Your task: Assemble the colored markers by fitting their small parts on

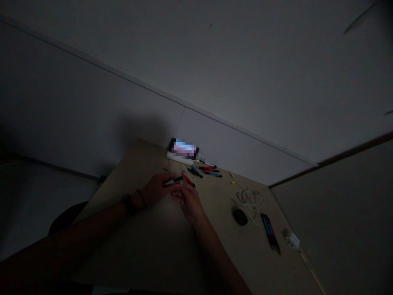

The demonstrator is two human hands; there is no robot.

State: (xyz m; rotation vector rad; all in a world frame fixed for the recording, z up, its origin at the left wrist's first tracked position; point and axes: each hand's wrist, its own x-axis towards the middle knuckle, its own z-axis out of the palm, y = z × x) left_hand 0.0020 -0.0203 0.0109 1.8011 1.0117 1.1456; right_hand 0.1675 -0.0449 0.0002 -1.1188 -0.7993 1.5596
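At the corner of a light wooden desk (132,164), pushed up against a pale wall (92,102), I am working with both hands close together in dim light. My left hand (156,189) is curling around a black-and-red marker (173,180), gripping it near its middle with the tip pointing toward my right hand. A black wristwatch (128,204) and a thin dark bracelet (141,198) are sitting on my left wrist. My right hand (188,200) is just beside my left, its fingers (178,196) bent inward and nearly touching it. A slim red pen (188,179) is slanting across just above those fingers, and I cannot tell in this darkness whether my right hand is gripping it or only touching it.

Just beyond my hands, several loose pens (207,169) with red and blue barrels are lying scattered on the desk. Farther back, a white power strip (179,157) is lying against the wall, with a blurred phone (183,148) propped on it. To my right, a tangled white cable (248,200) is curling beside a black computer mouse (239,216). Nearer the desk's right edge, a dark bundle of pens (270,231) is lying lengthwise, and a white plug (291,239) is sitting beyond it.
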